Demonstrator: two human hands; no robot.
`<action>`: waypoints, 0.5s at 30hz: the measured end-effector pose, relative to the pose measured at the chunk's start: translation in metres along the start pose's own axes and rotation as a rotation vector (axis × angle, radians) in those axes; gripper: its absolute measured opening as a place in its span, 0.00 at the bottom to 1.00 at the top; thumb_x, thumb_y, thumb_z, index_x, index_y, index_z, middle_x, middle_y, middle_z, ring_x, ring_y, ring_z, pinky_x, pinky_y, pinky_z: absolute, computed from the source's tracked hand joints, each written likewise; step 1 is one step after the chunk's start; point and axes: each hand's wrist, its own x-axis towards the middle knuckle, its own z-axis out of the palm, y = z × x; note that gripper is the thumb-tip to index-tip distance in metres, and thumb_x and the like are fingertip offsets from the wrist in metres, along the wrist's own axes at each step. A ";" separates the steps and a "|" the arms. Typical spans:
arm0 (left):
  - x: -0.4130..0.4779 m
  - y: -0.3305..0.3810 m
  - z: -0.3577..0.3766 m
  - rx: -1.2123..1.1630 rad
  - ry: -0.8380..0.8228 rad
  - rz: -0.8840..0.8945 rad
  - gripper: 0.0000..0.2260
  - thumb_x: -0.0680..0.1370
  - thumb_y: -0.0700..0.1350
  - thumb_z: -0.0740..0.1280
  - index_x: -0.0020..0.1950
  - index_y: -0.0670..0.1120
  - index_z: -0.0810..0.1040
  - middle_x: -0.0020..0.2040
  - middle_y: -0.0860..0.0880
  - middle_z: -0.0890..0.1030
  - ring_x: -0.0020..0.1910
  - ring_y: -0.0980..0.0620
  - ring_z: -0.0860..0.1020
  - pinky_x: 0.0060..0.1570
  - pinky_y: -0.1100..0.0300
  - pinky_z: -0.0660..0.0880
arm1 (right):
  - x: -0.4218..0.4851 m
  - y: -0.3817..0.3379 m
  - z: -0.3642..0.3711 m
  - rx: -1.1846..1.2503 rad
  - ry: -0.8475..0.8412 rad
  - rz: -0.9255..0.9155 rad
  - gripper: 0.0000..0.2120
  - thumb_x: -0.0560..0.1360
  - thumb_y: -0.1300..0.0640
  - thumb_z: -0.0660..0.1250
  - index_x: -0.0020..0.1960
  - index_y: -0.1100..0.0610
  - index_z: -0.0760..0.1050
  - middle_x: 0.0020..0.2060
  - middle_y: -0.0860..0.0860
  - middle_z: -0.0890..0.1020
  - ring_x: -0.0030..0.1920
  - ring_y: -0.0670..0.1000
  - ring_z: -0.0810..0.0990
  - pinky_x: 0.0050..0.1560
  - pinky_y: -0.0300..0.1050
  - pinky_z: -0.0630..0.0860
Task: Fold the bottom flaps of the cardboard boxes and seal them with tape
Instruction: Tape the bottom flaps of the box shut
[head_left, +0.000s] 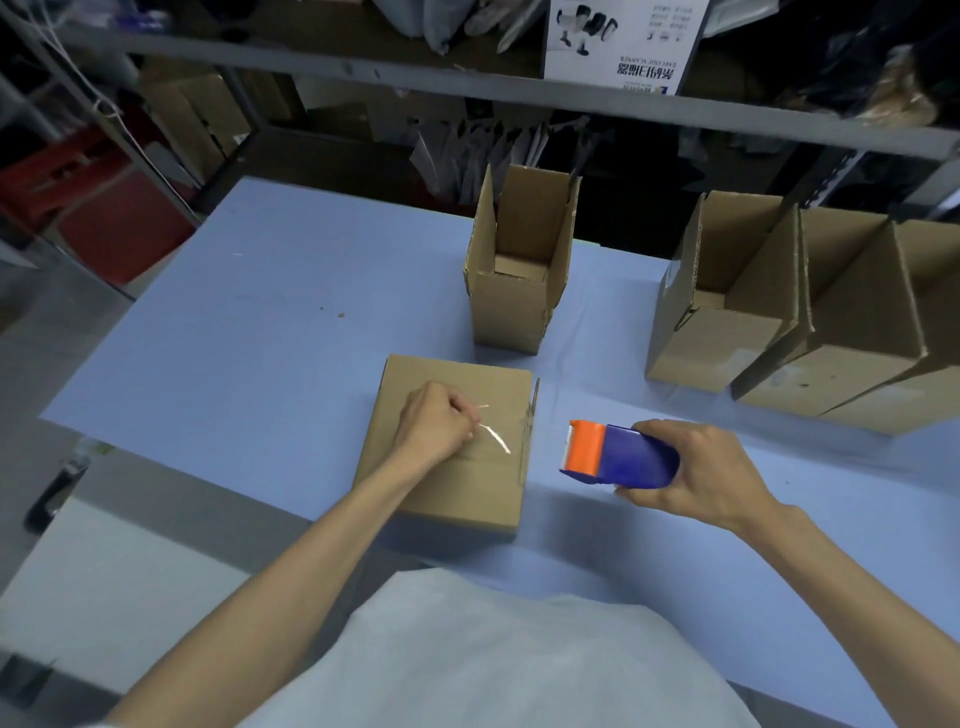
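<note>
A small cardboard box (405, 478) lies bottom up on the blue table (260, 312), near the front edge, its flaps folded flat. A strip of clear tape (493, 439) glints across its seam. My left hand (436, 423) rests on the box top with fingers curled, pressing on the tape. To the right of the box, just above the table, my right hand (696, 473) grips a blue and orange tape dispenser (618, 454), its orange end pointing at the box.
An upright open box (514, 312) stands behind the taped one. Several larger open boxes (769, 312) crowd the table's right side. A metal shelf rack (467, 88) with bags and cartons runs along the back. The table's left edge drops to the floor.
</note>
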 end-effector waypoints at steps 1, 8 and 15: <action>-0.003 -0.001 0.003 -0.012 -0.021 -0.002 0.11 0.72 0.38 0.67 0.30 0.48 0.78 0.27 0.52 0.81 0.33 0.51 0.82 0.43 0.51 0.82 | -0.001 0.001 0.000 -0.005 -0.014 0.005 0.28 0.58 0.36 0.77 0.52 0.49 0.77 0.39 0.41 0.80 0.36 0.47 0.77 0.35 0.34 0.69; -0.023 -0.023 0.012 -0.066 0.036 0.035 0.09 0.70 0.48 0.77 0.34 0.47 0.81 0.27 0.51 0.81 0.28 0.54 0.79 0.40 0.55 0.81 | -0.005 0.000 0.000 0.031 -0.094 0.004 0.32 0.61 0.31 0.72 0.61 0.43 0.73 0.49 0.39 0.81 0.42 0.46 0.79 0.41 0.39 0.74; -0.033 -0.023 0.026 -0.048 0.080 0.123 0.07 0.69 0.46 0.77 0.35 0.47 0.82 0.26 0.51 0.80 0.31 0.52 0.81 0.40 0.56 0.79 | -0.005 0.007 0.002 -0.024 -0.147 -0.004 0.31 0.64 0.35 0.72 0.64 0.44 0.74 0.48 0.44 0.83 0.44 0.50 0.80 0.44 0.47 0.77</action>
